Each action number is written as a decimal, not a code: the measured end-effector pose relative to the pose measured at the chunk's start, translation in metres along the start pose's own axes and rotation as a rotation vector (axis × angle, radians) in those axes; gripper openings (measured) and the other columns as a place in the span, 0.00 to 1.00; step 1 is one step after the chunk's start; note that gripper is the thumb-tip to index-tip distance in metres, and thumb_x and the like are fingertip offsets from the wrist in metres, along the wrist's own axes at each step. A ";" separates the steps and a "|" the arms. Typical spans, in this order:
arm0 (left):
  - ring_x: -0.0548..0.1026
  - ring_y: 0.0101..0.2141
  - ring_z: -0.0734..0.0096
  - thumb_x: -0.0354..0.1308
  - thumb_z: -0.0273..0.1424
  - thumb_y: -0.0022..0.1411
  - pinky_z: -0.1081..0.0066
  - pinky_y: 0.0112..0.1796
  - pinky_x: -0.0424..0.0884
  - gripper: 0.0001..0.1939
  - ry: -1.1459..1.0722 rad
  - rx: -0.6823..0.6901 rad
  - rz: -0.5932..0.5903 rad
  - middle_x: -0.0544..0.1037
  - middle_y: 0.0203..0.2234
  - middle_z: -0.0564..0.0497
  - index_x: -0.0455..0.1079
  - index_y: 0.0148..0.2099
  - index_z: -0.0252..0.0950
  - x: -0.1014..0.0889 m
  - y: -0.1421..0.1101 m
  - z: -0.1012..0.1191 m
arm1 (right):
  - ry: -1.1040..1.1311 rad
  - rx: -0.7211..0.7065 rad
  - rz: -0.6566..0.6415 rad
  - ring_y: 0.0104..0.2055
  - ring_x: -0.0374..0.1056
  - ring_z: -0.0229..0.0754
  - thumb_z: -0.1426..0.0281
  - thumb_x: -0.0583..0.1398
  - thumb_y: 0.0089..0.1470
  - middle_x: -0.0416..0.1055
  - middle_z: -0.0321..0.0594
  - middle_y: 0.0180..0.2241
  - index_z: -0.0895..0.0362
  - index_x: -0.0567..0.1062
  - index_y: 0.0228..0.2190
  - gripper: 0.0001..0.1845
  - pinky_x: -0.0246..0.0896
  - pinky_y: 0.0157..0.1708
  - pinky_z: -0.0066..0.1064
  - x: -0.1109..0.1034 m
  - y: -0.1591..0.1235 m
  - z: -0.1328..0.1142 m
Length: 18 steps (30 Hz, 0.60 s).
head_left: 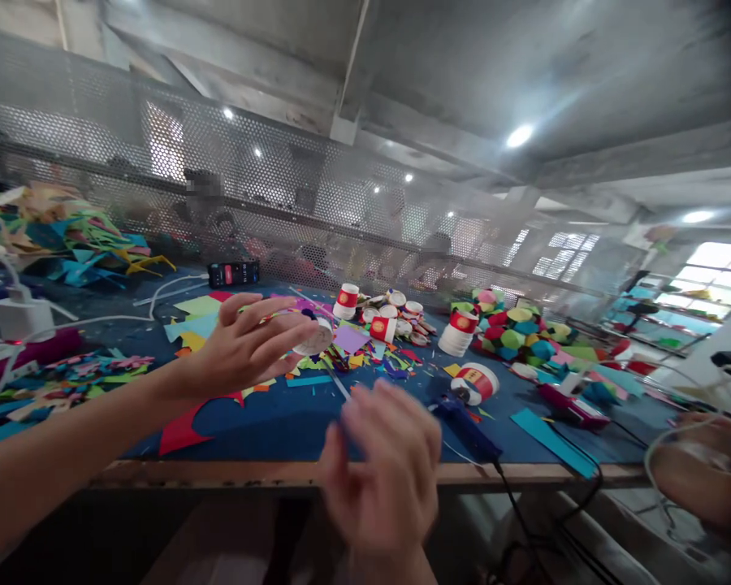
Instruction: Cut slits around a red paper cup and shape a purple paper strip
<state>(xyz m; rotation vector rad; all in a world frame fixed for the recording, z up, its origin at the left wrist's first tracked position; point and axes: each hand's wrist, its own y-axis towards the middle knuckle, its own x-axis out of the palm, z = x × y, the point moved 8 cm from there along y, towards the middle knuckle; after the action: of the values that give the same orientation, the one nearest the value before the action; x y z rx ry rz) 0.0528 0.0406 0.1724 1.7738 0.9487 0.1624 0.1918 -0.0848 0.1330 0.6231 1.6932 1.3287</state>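
My left hand [253, 337] reaches over the table with its fingers stretched together. At its fingertips is a small white round piece [317, 338], like the end of a paper cup, partly covered by the fingers; a small dark blue bit shows above it. My right hand [387, 463] is blurred by motion near the table's front edge, its fingers curled. From its fingertips a thin pale stick [339, 382] points toward the white piece. Right of this hand, a dark blue glue gun [472, 426] lies near a tipped red-and-white paper cup [476, 383].
More red-and-white cups [382, 327] stand behind paper scraps [304, 380]. A phone [234, 274] leans at the back. Colourful paper balls [524, 333], a magenta device [573, 406] and cables lie right. Another person's hand [715, 443] is at the right edge. Perforated metal panels [268, 195] back the table.
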 end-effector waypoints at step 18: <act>0.69 0.62 0.53 0.62 0.36 0.68 0.51 0.58 0.64 0.47 -0.165 -0.160 0.061 0.76 0.57 0.44 0.32 0.74 0.45 0.024 0.004 -0.018 | 0.733 0.940 -0.271 0.36 0.73 0.40 0.64 0.63 0.64 0.75 0.38 0.37 0.60 0.76 0.39 0.11 0.73 0.37 0.35 0.116 0.028 0.144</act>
<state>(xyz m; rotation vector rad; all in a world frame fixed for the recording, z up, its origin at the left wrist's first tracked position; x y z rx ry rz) 0.0618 0.0692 0.1754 1.6417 0.7435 0.1250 0.2545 0.0903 0.1138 0.3798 2.9141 0.5014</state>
